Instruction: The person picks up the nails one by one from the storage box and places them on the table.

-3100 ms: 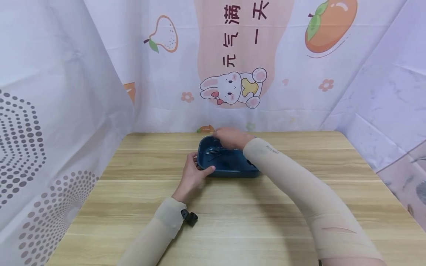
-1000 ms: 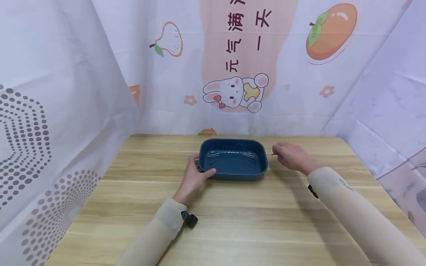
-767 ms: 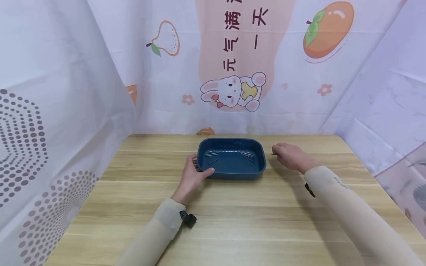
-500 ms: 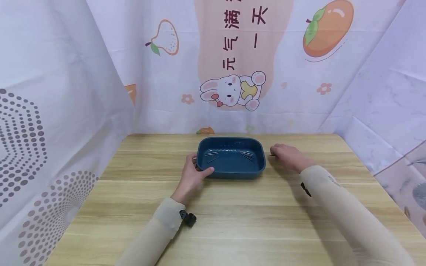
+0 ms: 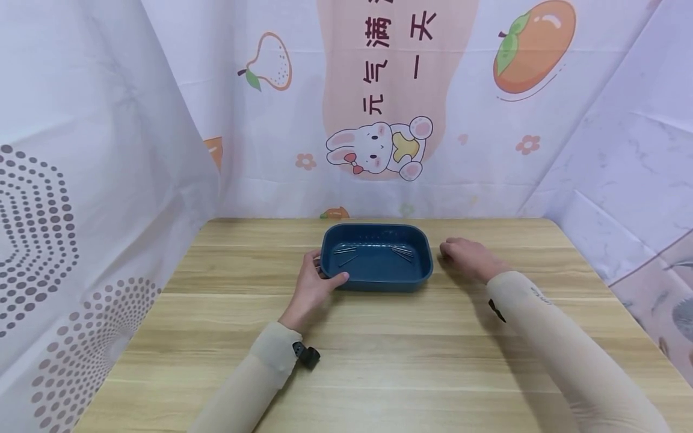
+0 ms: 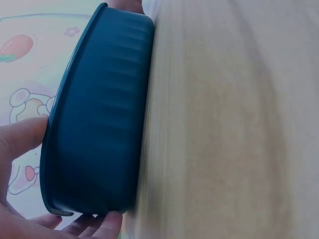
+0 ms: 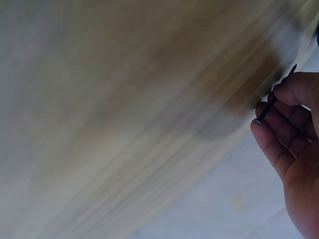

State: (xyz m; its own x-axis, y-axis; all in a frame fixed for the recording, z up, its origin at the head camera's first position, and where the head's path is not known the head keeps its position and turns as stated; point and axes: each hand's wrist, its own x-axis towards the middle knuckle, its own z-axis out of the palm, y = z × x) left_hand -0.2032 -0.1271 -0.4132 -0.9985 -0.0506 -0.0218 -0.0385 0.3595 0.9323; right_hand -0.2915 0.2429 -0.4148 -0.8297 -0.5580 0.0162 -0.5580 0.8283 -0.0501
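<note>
A dark blue rectangular tray (image 5: 379, 287) stands on the wooden table, its rim upward. My left hand (image 5: 314, 285) grips its left end, the thumb over the front rim and the fingers round the end wall. Inside lie thin metal nails in two groups: a few nails (image 5: 346, 252) at the left and several nails (image 5: 402, 252) at the right. Just right of the tray, low over the table, my right hand (image 5: 470, 257) pinches one dark nail (image 7: 274, 101) between thumb and fingers. The flat head and pointed tip stick out in the right wrist view.
The wooden table (image 5: 379, 361) runs back to a printed curtain (image 5: 271, 138). More curtain hangs at the left side (image 5: 108, 180) and the right side (image 5: 612, 162). A small black device (image 5: 307, 356) sits on my left wrist.
My right hand has gone from over the tray's back rim to the table on its right, with a nail in its fingers. Lately it has edged slightly closer. The left hand keeps its grip.
</note>
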